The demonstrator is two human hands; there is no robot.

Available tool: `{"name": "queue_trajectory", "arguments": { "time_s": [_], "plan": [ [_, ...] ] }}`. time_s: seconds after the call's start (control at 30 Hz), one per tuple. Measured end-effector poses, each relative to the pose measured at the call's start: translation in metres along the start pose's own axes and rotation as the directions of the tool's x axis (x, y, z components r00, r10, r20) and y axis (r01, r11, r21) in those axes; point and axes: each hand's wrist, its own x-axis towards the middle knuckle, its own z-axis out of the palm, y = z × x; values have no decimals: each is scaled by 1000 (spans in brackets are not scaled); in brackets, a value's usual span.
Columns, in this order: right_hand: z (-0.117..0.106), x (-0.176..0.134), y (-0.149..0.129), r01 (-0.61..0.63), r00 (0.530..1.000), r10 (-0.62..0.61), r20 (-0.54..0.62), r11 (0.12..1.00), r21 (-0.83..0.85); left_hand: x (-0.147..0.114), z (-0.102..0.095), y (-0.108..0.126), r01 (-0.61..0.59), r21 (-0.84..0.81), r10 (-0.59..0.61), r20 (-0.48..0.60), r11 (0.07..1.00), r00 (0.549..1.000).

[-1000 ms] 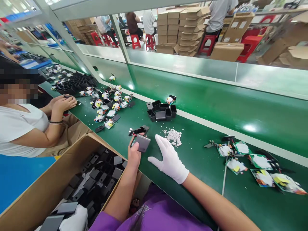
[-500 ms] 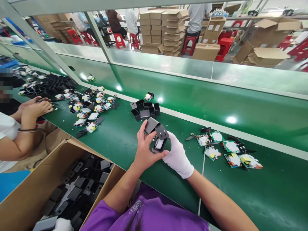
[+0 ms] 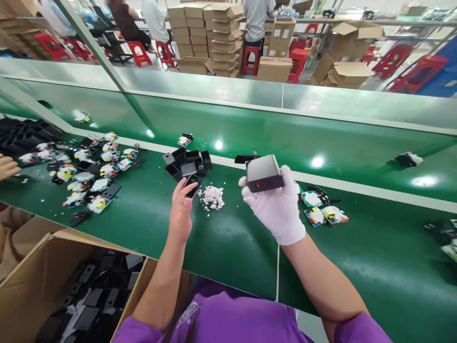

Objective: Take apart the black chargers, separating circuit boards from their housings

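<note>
holding a black plastic housing (image 3: 264,172) over the green bench (image 3: 228,243), snug in the gloved right hand (image 3: 276,212), touching an open black case (image 3: 193,192) with the bare left hand (image 3: 181,212), can't really tell if gripped, just beside white crumbs (image 3: 213,197)

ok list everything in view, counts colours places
held housing: 1, dark grey, right hand
second housing: 1, black, at left hand
clustered housings: about seven, black, beyond left hand
stacked housings: many, black, far left
crumb pile: 1, white, between hands
circuit boards: many, green and white, both sides
open carton: 1, brown, lower left
stacked cartons: many, brown, background
stools: several, red, background
people: about four, mixed tops, background
coworker's hand: 1, bare, left edge
bench: 1, green, across middle
left hand: 1, bare, at second housing
right hand: 1, gloved white, holding housing
</note>
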Motion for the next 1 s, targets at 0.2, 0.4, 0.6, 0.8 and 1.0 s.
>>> {"name": "queue_trajectory", "arguments": {
  "time_s": [0.2, 0.4, 0.6, 0.8, 1.0],
  "plan": [
    [11, 2, -12, -31, 995, 40, -93, 994, 103, 4, 6, -10, 77, -50, -74, 51, 996, 996],
    [2, 6, 0, 0, 998, 4, -58, 997, 72, 8, 11, -10, 73, -44, -71, 42, 996, 997],
    [-46, 89, -7, -37, 952, -200, -233, 678, -734, 14, -10, -16, 84, 51, -80, -62, 995, 995],
    [-89, 180, -19, -232, 894, -291, -341, 349, -908, 7, -57, -24, 103, 324, -46, -179, 941, 983],
    [-102, 190, -25, -289, 933, -209, -292, 44, -956, -3, -78, -24, 137, 525, -108, -85, 840, 990]
  ]
}}
